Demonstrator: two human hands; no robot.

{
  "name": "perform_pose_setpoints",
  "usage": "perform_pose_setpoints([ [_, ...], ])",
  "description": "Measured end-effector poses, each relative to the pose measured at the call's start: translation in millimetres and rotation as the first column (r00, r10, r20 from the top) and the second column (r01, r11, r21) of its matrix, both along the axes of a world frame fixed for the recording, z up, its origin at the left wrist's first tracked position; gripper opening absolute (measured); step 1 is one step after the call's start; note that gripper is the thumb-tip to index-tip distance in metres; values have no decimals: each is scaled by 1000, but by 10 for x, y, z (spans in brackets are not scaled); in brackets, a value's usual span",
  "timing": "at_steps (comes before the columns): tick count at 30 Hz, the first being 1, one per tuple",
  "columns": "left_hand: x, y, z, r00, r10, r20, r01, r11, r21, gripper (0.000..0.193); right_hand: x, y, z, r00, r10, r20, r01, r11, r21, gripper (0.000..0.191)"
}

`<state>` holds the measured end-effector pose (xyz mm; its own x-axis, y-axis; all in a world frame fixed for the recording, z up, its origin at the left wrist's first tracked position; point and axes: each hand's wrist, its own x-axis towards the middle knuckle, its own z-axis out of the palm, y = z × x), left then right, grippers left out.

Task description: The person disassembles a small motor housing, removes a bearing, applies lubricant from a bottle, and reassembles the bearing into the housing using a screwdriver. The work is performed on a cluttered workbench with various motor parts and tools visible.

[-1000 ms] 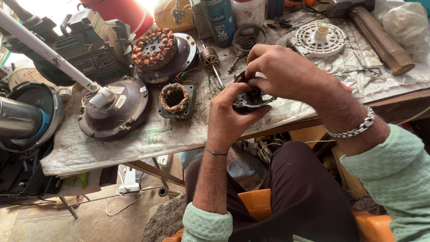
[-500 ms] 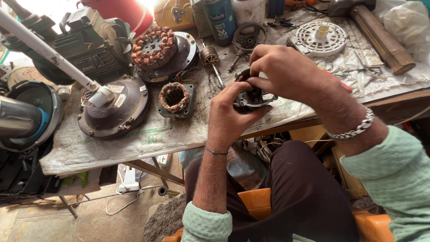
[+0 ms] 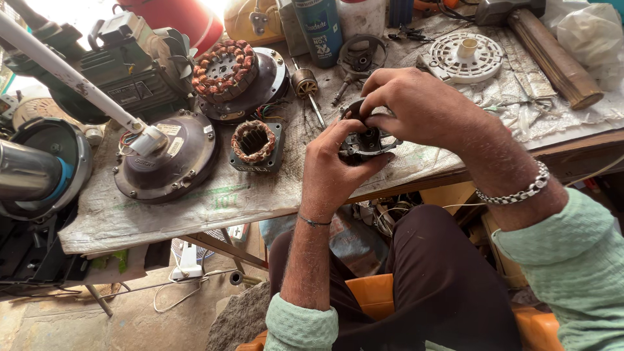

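- worktop (image 3: pixel 195 208) covered with a grubby woven sheet, wooden frame underneath
- dusty concrete floor (image 3: pixel 130 325) below
- bright daylight washing out the top left

Place: small motor repair workshop | Evidence: cluttered workbench (image 3: pixel 195 208) under worn sacking; copper-wound stator (image 3: pixel 224 68) far left of centre; square stator (image 3: pixel 255 144) near middle; dark round motor housing (image 3: pixel 166 162) left; loose rotor shaft (image 3: pixel 305 84); white plastic fan disc (image 3: pixel 467 58) far right; hammer (image 3: pixel 539 45); spray can (image 3: pixel 320 29)
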<state>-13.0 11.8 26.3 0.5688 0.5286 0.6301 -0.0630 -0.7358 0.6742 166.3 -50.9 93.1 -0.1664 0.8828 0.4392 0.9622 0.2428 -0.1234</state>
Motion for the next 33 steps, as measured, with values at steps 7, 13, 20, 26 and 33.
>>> perform_pose_setpoints([
  [7,5,4,-4,1000,11,-5,-11,1000,-3,47,-10,-5,-28,993,-119,-5,119,992,-47,22],
  [13,5,19,-25,1000,2,-23,-3,999,-43,60,-13,-9,-47,996,-63,-57,63,998,-16,20],
  [20,24,14,-33,1000,-10,19,12,990,-142,91,0,-13,-47,997,-78,-11,78,997,2,18],
  [26,19,28,-61,999,-37,35,41,994,-103,96,17,-11,-116,997,-59,-42,59,998,11,20],
  [33,51,49,-141,998,24,57,-24,1000,-3,109,417,-201,-243,980,-94,-174,139,953,268,18],
])
